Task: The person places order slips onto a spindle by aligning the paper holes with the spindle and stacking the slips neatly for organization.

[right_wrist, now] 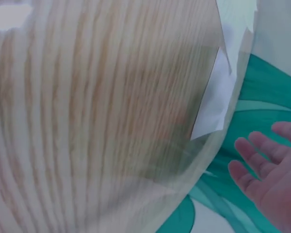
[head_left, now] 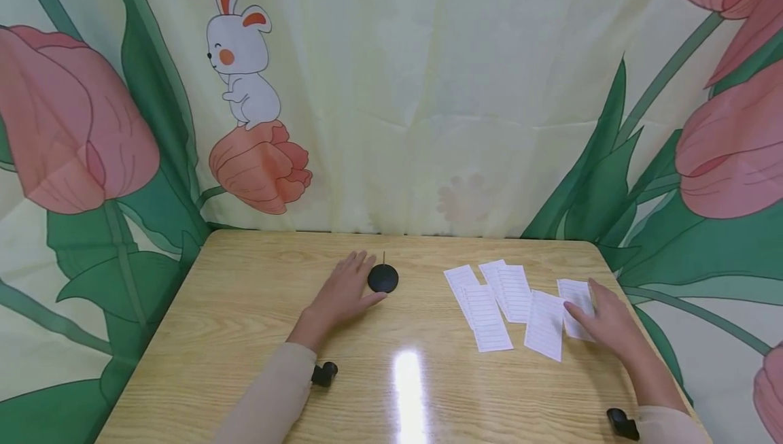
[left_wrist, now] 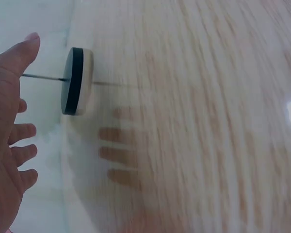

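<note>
A receipt spike [head_left: 383, 279] with a round black base and a thin upright rod stands near the table's back edge. My left hand [head_left: 345, 292] is just left of it, fingers extended and thumb apart. In the left wrist view the fingers hover over the table, casting shadows beside the spike's base [left_wrist: 72, 82]. Several white printed paper slips [head_left: 494, 327] lie spread on the right side, some overlapping. My right hand [head_left: 607, 318] is at the rightmost slip [head_left: 575, 294], its thumb overlapping that slip in the head view. The right wrist view shows relaxed, spread fingers [right_wrist: 245, 177] with nothing between them.
The wooden table [head_left: 257, 308] ends at a curtain [head_left: 391, 124] printed with tulips and a rabbit. A small black device [head_left: 324, 374] sits at my left wrist, another [head_left: 622, 423] at my right. The table's right edge runs close by my right hand.
</note>
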Tool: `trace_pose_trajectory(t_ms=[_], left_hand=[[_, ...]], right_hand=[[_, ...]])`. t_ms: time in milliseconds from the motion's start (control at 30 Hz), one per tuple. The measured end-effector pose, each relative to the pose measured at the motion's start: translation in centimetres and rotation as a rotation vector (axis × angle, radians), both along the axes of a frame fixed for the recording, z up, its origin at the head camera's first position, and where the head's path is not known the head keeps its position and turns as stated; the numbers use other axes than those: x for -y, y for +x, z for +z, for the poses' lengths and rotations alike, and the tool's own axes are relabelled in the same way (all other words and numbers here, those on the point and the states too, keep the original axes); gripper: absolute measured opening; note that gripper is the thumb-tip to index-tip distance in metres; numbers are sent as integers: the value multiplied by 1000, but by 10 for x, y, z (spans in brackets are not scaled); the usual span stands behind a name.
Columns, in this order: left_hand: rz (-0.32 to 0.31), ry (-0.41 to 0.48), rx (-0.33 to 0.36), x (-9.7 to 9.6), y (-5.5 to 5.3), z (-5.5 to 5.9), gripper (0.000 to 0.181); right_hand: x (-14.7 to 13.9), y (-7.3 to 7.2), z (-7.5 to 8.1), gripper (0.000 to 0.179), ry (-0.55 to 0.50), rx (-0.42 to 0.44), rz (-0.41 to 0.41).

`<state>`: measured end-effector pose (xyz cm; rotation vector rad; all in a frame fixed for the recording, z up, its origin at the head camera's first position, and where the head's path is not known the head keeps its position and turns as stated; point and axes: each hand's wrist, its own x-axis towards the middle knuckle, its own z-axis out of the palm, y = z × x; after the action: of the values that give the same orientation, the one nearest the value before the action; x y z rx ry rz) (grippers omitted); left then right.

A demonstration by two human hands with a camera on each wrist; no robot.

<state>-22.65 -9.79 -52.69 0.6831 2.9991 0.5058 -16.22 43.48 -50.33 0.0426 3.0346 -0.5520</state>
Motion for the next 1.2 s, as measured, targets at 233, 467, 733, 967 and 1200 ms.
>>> trace_pose_trajectory(t_ms=[233, 467, 733, 967, 1200], left_hand=[[25, 22, 55, -9, -3, 4, 91], [45, 116, 120, -13, -7, 3, 93], [36, 167, 113, -14, -10, -7, 86], [53, 189, 114, -15, -13, -13, 81], [58, 190, 83, -16, -14, -16, 76]], right_hand=[[-11, 1, -3, 102, -17, 77, -100], [-19, 3, -10, 94, -28, 124, -168], [-17, 7, -18, 93, -59, 173, -245], [-12, 6, -20, 82, -57, 172, -309], [-6, 7, -19, 78, -67, 212, -385]])
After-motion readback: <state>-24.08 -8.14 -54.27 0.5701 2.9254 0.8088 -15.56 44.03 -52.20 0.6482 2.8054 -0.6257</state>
